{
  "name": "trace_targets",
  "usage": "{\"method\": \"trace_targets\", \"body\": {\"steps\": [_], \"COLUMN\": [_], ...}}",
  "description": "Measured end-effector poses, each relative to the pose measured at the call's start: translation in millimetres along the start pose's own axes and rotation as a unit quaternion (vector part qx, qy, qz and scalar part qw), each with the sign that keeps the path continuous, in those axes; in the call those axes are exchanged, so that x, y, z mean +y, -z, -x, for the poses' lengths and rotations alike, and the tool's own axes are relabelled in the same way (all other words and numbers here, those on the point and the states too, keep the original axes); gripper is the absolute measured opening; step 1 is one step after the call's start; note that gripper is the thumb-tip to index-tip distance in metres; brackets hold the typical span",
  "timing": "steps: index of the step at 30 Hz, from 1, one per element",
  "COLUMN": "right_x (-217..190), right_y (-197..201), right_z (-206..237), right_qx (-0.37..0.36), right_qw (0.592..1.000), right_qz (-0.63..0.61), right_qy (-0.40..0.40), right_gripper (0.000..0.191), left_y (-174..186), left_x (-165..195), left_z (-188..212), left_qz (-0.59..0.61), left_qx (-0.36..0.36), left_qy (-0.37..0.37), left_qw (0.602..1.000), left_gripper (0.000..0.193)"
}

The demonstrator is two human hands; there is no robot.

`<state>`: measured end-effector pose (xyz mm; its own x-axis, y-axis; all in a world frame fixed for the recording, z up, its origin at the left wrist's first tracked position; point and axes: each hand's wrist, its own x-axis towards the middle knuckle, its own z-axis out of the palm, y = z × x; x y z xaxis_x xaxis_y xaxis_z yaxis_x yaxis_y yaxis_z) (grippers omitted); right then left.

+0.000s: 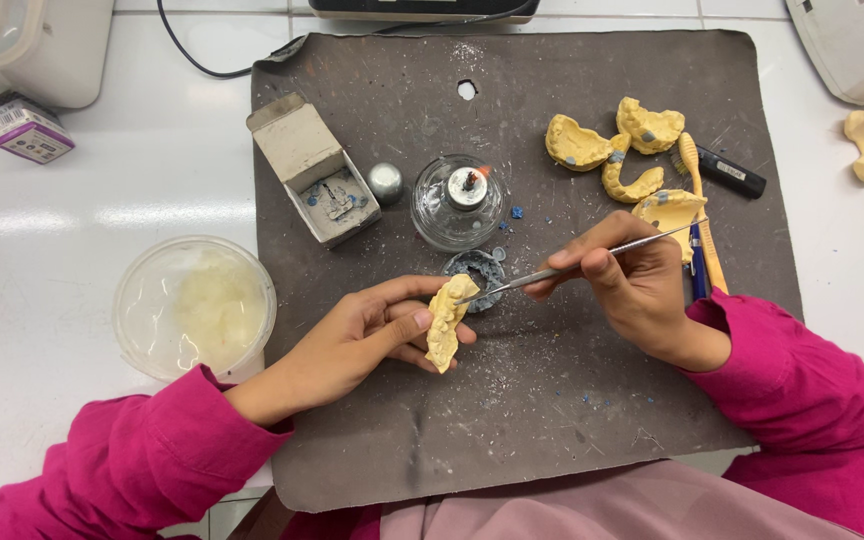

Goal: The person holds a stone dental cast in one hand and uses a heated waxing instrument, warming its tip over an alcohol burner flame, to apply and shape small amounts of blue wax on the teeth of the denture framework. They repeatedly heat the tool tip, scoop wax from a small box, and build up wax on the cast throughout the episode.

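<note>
The left hand [367,335] pinches a yellow dental cast [447,322] between thumb and fingers, just above the dark mat [552,400]. The right hand [627,280] grips a thin metal instrument [562,270] like a pen, its tip touching the cast's top, near a lit glass spirit lamp [459,200]. 4 more yellow casts [612,150] lie at the mat's far right.

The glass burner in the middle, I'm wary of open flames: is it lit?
Lit: a small orange flame shows at the wick of the glass burner.
</note>
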<state>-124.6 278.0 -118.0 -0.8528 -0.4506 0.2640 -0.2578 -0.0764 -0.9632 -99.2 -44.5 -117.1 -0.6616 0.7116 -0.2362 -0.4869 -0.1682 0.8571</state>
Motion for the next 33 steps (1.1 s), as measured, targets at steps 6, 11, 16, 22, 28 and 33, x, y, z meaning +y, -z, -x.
{"method": "trace_targets", "body": {"steps": [6, 11, 16, 22, 28, 33], "right_x": [0.7, 1.4, 0.9, 0.8, -0.6, -1.2], "right_y": [-1.2, -1.6, -3.1, -2.6, -3.3, -2.9], "right_z": [-0.1, 0.1, 1.6, 0.8, 1.0, -0.1], "right_qx": [0.000, -0.003, -0.003, -0.007, -0.008, -0.005], "right_qw": [1.000, 1.000, 1.000, 1.000, 1.000, 1.000], "right_qz": [-0.002, -0.012, -0.012, -0.010, -0.006, -0.003], "right_qy": [0.001, -0.003, -0.003, 0.003, 0.004, 0.003], "right_gripper": [0.033, 0.033, 0.032, 0.032, 0.032, 0.033], "left_y": [0.1, 0.1, 0.1, 0.2, -0.9, -0.6], "left_x": [-1.6, -1.8, -2.1, -1.8, -1.1, -0.5], "left_z": [-1.1, -1.1, -1.0, -1.2, -0.6, -0.4], "left_qz": [0.002, 0.006, 0.003, 0.003, -0.003, -0.006], "left_qx": [0.001, 0.001, 0.002, 0.002, 0.005, 0.005], "left_qy": [0.000, -0.001, 0.001, -0.002, 0.002, 0.001], "left_qw": [1.000, 1.000, 1.000, 1.000, 1.000, 1.000], "left_gripper": [0.051, 0.051, 0.051, 0.051, 0.051, 0.051]}}
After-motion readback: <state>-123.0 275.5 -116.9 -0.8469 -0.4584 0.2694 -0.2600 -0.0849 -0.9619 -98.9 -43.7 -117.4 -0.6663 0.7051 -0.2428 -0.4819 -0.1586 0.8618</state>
